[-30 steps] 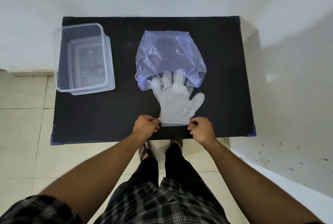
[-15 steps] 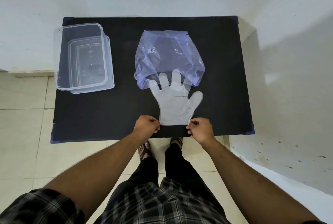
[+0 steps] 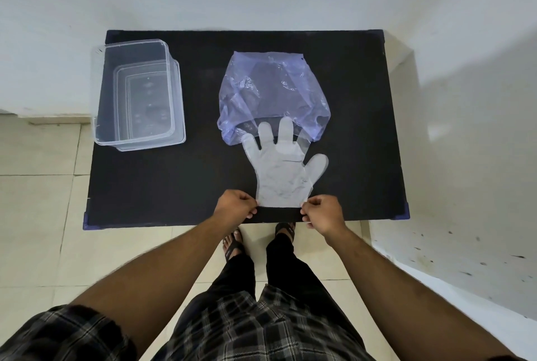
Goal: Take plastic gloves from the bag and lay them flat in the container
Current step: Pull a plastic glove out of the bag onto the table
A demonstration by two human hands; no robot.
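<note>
A clear plastic glove (image 3: pixel 283 170) lies flat on the black table (image 3: pixel 162 183), fingers pointing away from me and overlapping the mouth of a crumpled purple plastic bag (image 3: pixel 270 90). My left hand (image 3: pixel 236 206) pinches the glove's left cuff corner. My right hand (image 3: pixel 322 212) pinches its right cuff corner. A clear rectangular container (image 3: pixel 136 93) stands at the table's back left, with nothing visible in it.
The table stands against a white wall, with tiled floor to the left and a white ledge to the right. My legs and sandalled feet (image 3: pixel 232 244) are just below the table's near edge.
The glove has slid slightly toward me out of the bag, and its fingers show more. Both hands keep their pinch on the cuff.
</note>
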